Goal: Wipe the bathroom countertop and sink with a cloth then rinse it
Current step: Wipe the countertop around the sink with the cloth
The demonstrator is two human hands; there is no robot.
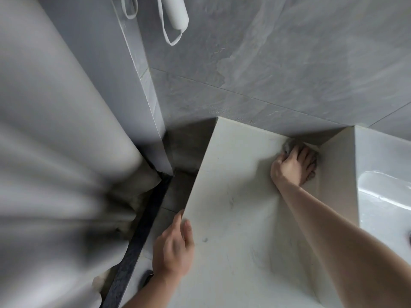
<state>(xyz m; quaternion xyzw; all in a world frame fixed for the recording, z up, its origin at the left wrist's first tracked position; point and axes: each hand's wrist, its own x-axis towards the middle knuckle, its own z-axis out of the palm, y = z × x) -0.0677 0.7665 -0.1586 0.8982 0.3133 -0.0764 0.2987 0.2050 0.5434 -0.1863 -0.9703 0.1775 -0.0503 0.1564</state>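
here the left hand is resting flat, fingers relaxed, on the left edge of the pale countertop. farther back, the right hand is pressing a grey cloth into the counter's back corner beside the white sink, fingers curling over it.

From my feed the light is soft, cool and even, fairly dim. The curtain on the left is smeared and out of focus. Straight edges bend with the wide lens. Glare streaks the wet sink. Deep shadow fills the floor gap beside the counter.
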